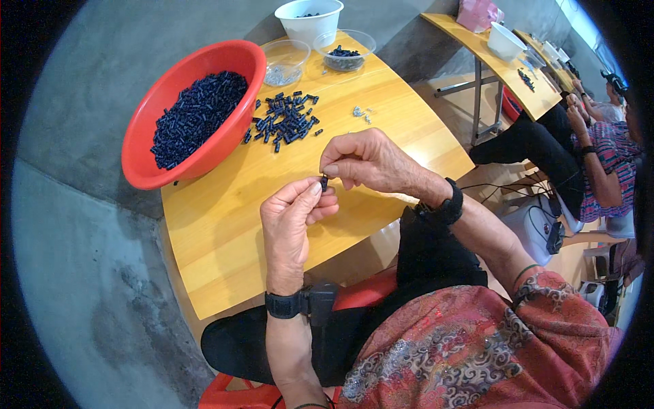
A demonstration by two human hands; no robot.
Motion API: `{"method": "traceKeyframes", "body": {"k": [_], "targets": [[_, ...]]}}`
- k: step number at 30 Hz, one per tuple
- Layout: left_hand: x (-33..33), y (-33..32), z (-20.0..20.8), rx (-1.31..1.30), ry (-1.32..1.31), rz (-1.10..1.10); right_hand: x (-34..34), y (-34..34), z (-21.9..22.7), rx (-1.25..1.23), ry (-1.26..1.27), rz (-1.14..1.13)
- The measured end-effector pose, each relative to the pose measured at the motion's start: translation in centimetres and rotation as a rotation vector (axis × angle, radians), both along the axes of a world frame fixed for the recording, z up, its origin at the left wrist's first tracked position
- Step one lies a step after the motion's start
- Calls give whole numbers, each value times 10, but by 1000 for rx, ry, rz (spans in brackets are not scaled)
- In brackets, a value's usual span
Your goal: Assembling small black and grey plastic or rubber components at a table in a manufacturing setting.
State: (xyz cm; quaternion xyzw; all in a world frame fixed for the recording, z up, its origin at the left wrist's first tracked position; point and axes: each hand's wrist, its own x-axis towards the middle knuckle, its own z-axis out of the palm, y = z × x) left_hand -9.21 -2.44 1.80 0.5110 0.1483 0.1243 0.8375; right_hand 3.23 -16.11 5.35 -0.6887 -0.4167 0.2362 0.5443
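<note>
Between the thumb and fingers of my left hand (293,215) is a small black plastic piece (324,183), held upright over the near part of the table. My right hand (364,162) meets it from above, thumb and forefinger pinched at the top of the piece. Whatever lies inside that pinch is hidden by the fingertips. Past my hands, a loose pile of similar black pieces (286,121) is spread on the yellow wooden table (238,252). A few small silvery parts (362,113) lie to the right of the pile.
A big red basin (146,146) heaped with black pieces leans at the table's left edge. At the far end stand a clear tub (285,63) of small parts, a clear bowl (345,61) of black pieces and a white bowl (310,24). Another person (606,157) sits at a table on the right.
</note>
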Motion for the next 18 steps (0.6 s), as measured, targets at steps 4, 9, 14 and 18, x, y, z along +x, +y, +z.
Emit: {"method": "traceKeyframes", "body": {"k": [4,9,14,18], "targets": [[1,-3,4,25,65,-34,-1,0,-2,0,-46,28],[1,0,0,22,57,-21,0,0,-1,90,-445,12],[0,0,-2,-11,23,19,-6,-6,7,-21,-1062,17],[-1,-2,0,58,28,31,-10,-3,10,-88,-1221,89]]}}
